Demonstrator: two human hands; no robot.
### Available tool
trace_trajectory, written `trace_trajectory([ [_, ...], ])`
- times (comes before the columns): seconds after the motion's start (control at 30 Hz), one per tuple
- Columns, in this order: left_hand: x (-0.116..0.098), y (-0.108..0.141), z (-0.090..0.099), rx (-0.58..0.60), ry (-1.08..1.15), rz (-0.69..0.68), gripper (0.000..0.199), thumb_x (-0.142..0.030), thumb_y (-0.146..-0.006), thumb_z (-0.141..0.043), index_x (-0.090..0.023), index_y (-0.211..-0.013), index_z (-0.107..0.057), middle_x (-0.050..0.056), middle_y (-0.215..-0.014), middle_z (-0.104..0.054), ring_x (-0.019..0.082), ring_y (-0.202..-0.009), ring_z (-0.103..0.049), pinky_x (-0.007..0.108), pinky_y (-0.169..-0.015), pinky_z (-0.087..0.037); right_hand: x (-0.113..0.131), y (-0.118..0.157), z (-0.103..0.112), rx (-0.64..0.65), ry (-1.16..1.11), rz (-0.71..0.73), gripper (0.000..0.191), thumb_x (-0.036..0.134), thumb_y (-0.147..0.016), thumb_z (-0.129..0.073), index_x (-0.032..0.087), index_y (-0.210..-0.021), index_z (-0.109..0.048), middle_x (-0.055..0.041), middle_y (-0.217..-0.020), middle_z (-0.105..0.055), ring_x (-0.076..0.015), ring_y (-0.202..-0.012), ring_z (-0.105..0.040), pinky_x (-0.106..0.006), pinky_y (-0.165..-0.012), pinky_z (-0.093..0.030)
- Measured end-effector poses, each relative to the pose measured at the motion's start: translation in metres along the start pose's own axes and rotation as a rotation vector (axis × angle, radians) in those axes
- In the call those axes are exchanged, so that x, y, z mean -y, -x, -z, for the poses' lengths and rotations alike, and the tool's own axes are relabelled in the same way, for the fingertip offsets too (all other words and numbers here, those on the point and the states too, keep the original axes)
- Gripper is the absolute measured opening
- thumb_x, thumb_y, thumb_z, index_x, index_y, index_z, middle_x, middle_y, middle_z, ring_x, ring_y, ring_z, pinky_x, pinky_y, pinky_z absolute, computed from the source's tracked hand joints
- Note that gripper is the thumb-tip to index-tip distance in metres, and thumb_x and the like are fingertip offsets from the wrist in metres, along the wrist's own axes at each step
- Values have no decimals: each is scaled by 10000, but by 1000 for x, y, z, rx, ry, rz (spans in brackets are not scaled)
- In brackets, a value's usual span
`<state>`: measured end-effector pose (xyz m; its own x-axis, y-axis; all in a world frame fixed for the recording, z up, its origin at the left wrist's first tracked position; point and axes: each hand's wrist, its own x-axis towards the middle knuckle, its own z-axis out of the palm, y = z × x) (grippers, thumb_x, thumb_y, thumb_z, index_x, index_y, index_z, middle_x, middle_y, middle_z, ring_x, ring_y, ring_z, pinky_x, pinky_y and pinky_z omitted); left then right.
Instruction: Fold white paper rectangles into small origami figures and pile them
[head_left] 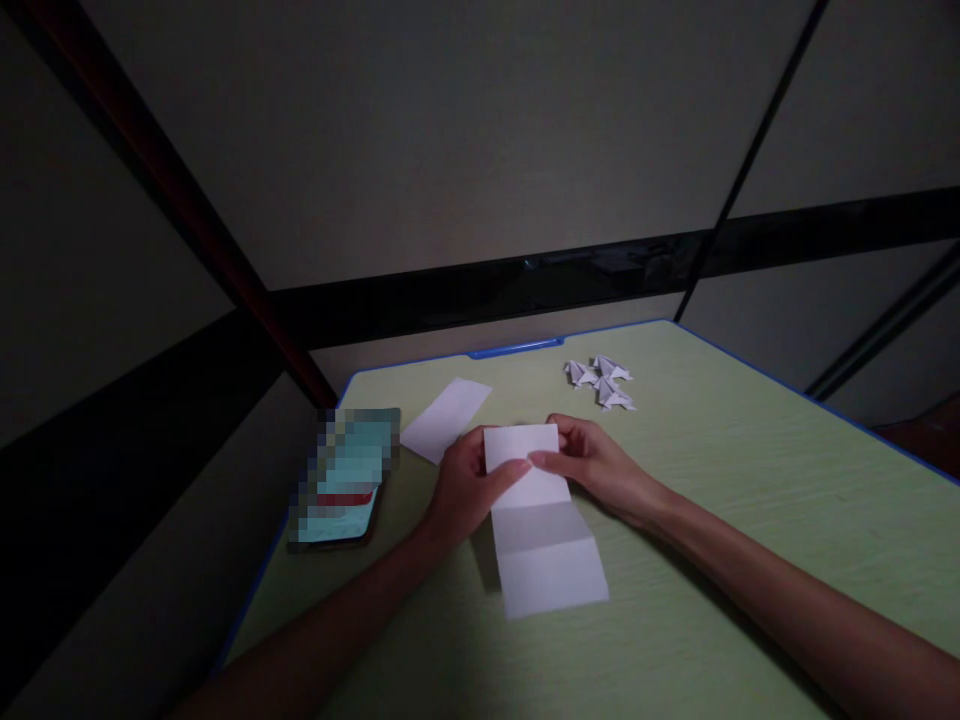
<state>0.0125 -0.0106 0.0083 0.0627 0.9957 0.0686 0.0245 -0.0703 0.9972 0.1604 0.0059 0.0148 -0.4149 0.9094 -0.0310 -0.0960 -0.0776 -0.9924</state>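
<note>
The left hand [466,487] and right hand [600,470] pinch creased white paper [546,525] in their grip

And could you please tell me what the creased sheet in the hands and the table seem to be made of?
The creased sheet: plain paper, matt white, judging by its thinness and fold lines. The table: probably wood-grain laminate with low sheen, given its faintly streaked greenish top, though painted wood is possible.
</note>
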Motion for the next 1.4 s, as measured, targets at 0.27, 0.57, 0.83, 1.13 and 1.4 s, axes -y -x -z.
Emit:
trace_trajectory([
  [0.27, 6, 0, 1, 375, 180, 72, 451, -120, -566, -651, -147, -978, -468, 45, -795, -635, 169, -707, -606, 294, -649, -466, -3, -1, 2, -272, 190, 272, 239, 298, -684, -552, 180, -632, -351, 62, -544, -377, -57, -463, -356, -192, -408, -274],
  [0.57, 4, -2, 0, 276, 123, 70, 159, -270, -658, -558, -127, -725, -538, -9, -585, -559, 107, -562, -529, 223, -554, -396, -5, 2, 3, -346, 459, 446, 241, 259, -706, -548, 195, -636, -327, 73, -525, -312, -53, -445, -292, -182, -391, -240],
  [0.83, 8, -3, 1, 48, -14, -9, 347, -392, -688, -485, -148, -466, -378, -57, -436, -326, 54, -429, -280, 194, -415, -210, -3, 14, -3, -174, 735, 611, 153, 141, -690, -526, 178, -777, -406, 47, -597, -422, -57, -471, -380, -167, -400, -290],
  [1.13, 15, -6, 4, -74, 138, 16, 346, -434, -657, -543, -143, -510, -427, -48, -474, -365, 65, -453, -324, 194, -431, -259, -5, 11, -3, -78, 577, 426, 166, 222, -746, -495, 176, -868, -393, 23, -623, -481, -86, -511, -436, -186, -421, -333],
  [1.4, 14, -5, 6, -60, 231, 16, 284, -393, -683, -541, -133, -576, -501, -25, -513, -457, 80, -481, -391, 201, -462, -301, -9, 7, -6, -76, 330, 299, 204, 244, -694, -562, 170, -825, -425, 18, -653, -503, -93, -540, -469, -209, -458, -382],
])
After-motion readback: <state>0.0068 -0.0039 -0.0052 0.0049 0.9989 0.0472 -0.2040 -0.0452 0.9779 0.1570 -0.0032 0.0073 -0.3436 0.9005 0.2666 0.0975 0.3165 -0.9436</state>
